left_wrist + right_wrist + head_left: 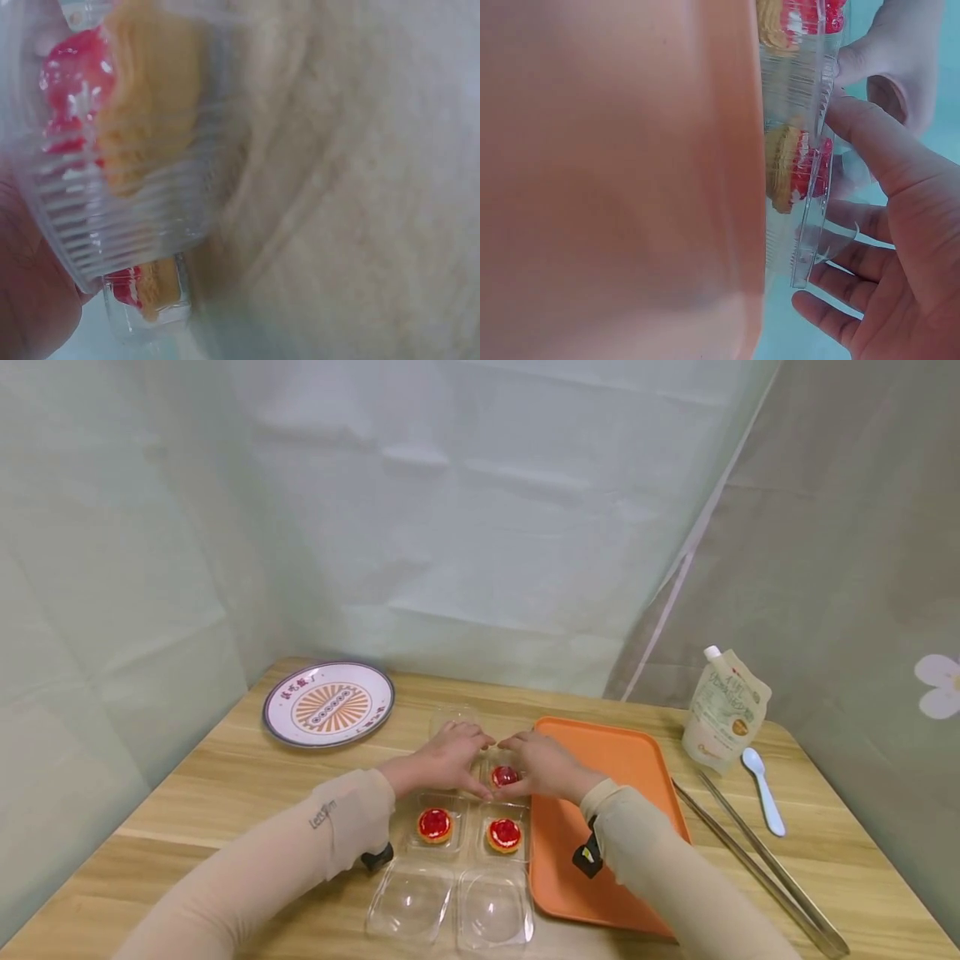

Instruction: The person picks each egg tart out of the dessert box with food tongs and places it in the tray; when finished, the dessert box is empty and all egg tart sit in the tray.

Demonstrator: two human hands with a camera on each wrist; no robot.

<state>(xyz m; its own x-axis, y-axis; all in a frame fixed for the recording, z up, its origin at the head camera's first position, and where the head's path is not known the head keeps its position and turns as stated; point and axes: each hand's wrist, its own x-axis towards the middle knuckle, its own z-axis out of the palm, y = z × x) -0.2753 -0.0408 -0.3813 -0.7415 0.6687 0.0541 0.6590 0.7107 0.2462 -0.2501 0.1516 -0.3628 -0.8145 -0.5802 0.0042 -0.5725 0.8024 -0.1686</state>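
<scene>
In the head view both hands meet over the back right clear plastic box [491, 762], which holds a red-topped tart [505, 776]. The left hand [447, 757] grips its left side, thumb at the near edge, fingertips at the far edge. From the right, the right hand [551, 767] spans the same box. The right wrist view shows the right thumb [866, 124] at the rim and a clear domed lid [838, 238] against the other fingers. Two nearer boxes hold tarts [435, 825] [504, 835], their lids [411, 903] [495, 907] folded open toward me.
An orange tray [600, 893] lies right of the boxes. Beyond it are metal tongs [772, 868], a pale blue spoon [765, 793] and a standing spouted pouch [723, 710]. A patterned plate [330, 704] sits at the back left. Another clear lid [453, 717] lies behind the left hand.
</scene>
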